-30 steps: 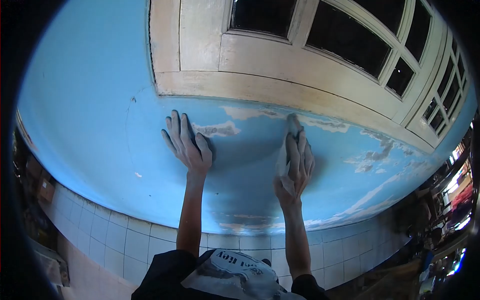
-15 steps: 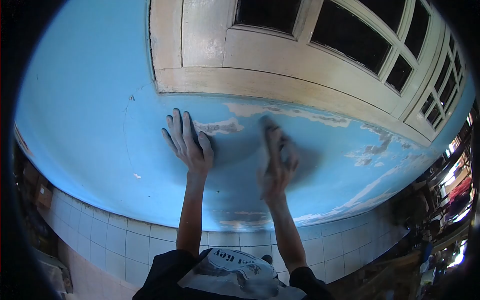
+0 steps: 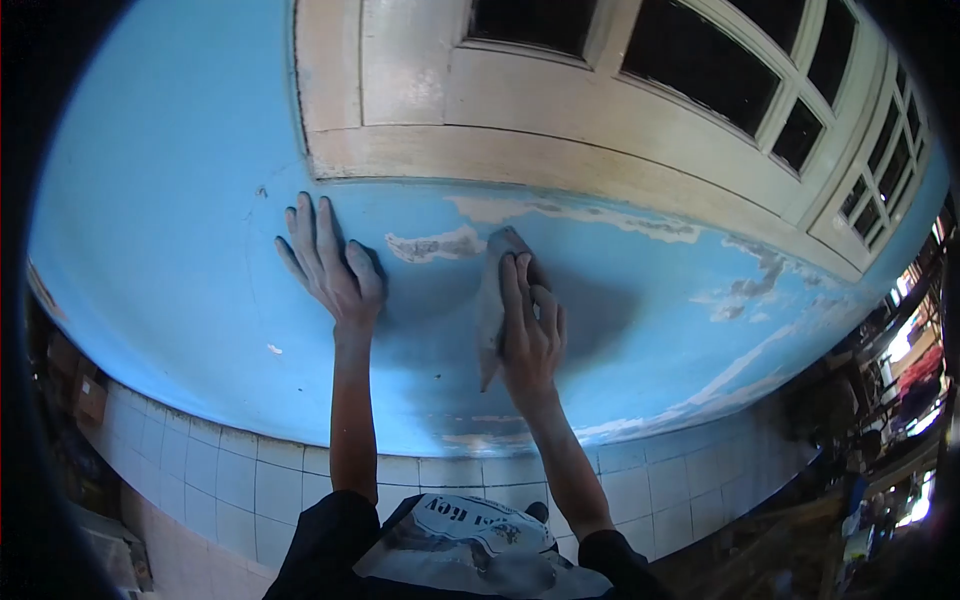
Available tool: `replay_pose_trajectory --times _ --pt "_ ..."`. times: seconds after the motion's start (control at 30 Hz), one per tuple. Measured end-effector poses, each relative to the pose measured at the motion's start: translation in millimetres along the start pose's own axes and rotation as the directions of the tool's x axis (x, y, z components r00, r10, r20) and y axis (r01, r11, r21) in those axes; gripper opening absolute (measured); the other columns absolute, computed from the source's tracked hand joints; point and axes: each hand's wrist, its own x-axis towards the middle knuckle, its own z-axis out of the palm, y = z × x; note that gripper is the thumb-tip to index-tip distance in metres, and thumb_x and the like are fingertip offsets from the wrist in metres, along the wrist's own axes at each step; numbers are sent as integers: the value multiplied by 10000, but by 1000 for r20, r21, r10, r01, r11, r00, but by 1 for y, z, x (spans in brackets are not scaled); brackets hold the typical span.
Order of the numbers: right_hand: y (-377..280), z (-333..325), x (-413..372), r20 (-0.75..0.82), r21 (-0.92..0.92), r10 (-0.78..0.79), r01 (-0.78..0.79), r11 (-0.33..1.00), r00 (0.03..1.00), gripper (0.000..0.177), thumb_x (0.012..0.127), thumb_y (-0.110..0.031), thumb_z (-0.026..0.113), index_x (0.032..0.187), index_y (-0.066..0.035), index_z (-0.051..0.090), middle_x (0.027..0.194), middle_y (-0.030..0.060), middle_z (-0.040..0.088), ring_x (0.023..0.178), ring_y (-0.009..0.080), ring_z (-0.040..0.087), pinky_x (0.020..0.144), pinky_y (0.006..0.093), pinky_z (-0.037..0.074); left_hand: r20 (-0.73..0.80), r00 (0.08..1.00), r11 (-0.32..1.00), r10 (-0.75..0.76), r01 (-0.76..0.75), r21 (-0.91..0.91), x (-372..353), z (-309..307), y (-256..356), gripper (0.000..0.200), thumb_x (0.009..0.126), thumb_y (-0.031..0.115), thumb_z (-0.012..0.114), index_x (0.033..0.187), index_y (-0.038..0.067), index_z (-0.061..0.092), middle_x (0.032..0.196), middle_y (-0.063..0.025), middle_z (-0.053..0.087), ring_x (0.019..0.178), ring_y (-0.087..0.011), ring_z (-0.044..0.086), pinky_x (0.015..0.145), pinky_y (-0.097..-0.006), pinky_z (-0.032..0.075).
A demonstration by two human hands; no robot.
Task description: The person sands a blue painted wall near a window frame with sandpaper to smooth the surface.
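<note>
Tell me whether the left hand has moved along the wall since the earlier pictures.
Yes. The left hand has shifted left and slightly up, away from the peeled patch beside it.

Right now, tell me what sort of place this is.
Probably inside a house: a blue wall with peeling patches, a white-framed window and a tiled floor.

A pale grey sheet (image 3: 490, 318) lies against the patchy blue wall (image 3: 180, 250)
</note>
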Motion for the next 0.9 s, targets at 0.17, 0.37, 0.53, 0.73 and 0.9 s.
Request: replay_pose_trajectory --times 0.17,0.37,0.53,0.73,0.9 --pt "66 0 -8 -146 507 530 -397 765 835 493 874 -42 494 1364 0 461 1380 160 494 1038 272 574 904 356 458 0 1000 1000 1 -1 -2 0 0 -1 491 958 230 320 1391 17 409 1454 -192 387 1373 -384 307 1116 -564 100" --pt "19 -21 6 -64 -71 84 -88 994 994 397 858 29 518 1254 44 536 1199 199 596 1018 260 586 857 334 474 -2 1000 1000 3 -3 -11 0 1 0 498 954 236 331 1398 22 404 1461 -181 382 1378 -383 296 1111 -568 108" --pt "72 -49 -5 -185 323 525 -453 831 831 549 771 4 589 1313 11 497 1343 226 493 1104 366 524 930 404 443 -8 1000 1000 11 -11 -27 -2 1 -3 502 949 232 345 1402 22 399 1461 -182 381 1378 -386 296 1107 -573 114" --pt "66 -40 9 -350 -52 241 -276 960 905 445 823 53 512 1266 11 504 1422 236 408 1272 434 398 1027 485 340 2 1000 999 27 -26 -29 -3 0 -3 499 952 228 351 1402 16 399 1464 -180 379 1379 -386 295 1106 -574 116" --pt "89 -45 15 -285 -79 170 -200 977 943 525 917 8 425 1434 -49 355 1478 242 313 1382 461 222 1093 539 266 -5 1000 999 30 -31 -44 -2 0 -4 493 962 237 351 1400 18 403 1464 -173 382 1378 -375 301 1114 -559 118"
